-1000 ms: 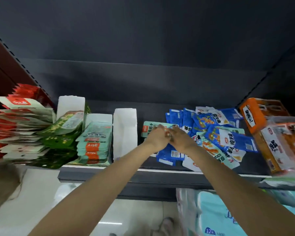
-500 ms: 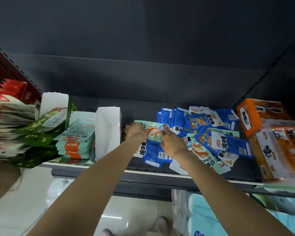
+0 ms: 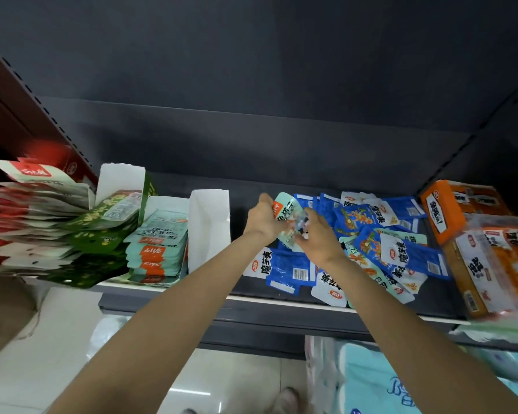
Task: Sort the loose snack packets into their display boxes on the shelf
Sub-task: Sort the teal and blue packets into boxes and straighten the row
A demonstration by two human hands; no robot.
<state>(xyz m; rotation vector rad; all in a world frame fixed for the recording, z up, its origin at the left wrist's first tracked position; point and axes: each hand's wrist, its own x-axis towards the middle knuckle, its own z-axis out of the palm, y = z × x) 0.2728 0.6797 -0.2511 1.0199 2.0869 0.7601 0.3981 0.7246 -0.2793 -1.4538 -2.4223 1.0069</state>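
Both hands (image 3: 293,231) grip one mint packet (image 3: 287,210); mint display box (image 3: 159,234) left of them part-filled; blue pile (image 3: 371,243) right remains unsorted.

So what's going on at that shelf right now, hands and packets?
Left hand and right hand both grip one pale mint-green foil snack packet. Held above the loose blue packet pile. Matching mint-green packet box lies left, past an upright white carton.

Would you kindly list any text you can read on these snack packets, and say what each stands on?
"魔芋爽": blue packet in the loose pile.
"魔芋爽": blue packet at the shelf front.
Mint packet gripped by the left hand and right hand: blurred.
Orange box, barcodes, other packets: unreadable.
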